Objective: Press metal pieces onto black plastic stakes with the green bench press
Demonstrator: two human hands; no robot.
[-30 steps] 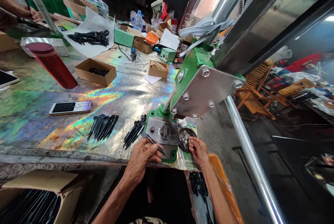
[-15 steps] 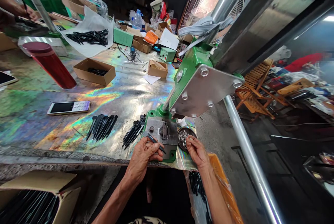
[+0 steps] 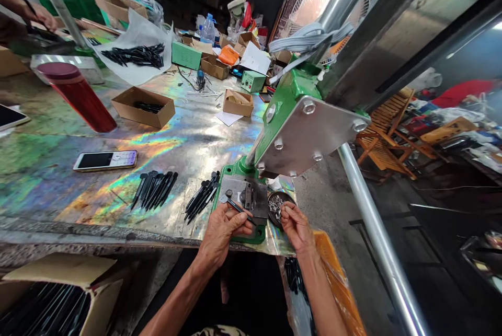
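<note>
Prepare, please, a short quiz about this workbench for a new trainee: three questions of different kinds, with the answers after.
1. True or false: the left hand holds a slim black piece.

2. What lies in the round dish at the right hand?
A) Wooden clips
B) Small shiny metal parts
C) Orange beads

3. Fill in the colour: in the cardboard box just right of the red flask lie ____ thin items.

Key: 1 true; 2 B; 3 black.
</note>
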